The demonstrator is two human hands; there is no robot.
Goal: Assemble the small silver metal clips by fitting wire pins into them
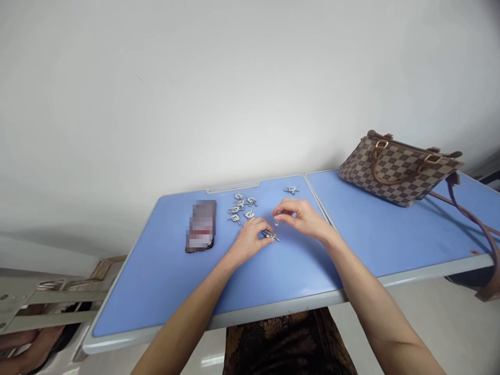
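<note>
My left hand (pixel 248 240) rests on the blue tabletop (pixel 156 291), its fingertips on a silver metal clip (pixel 271 235). My right hand (pixel 300 219) pinches a tiny clear piece (pixel 276 222) just above that clip. Several similar clips (pixel 239 205) lie in a loose group beyond my left hand, and a single clip (pixel 291 190) sits farther right near the back edge. To the left lies a flat dark rectangular item (pixel 200 226), its surface blurred.
A brown checkered handbag (pixel 400 169) stands on a second blue table panel (pixel 375 234) to the right, its long strap (pixel 469 213) hanging over the edge. A white wall (pixel 195 94) rises behind. Patterned clothing (pixel 287 338) shows below the front edge, and a beige frame (pixel 50 307) stands at lower left.
</note>
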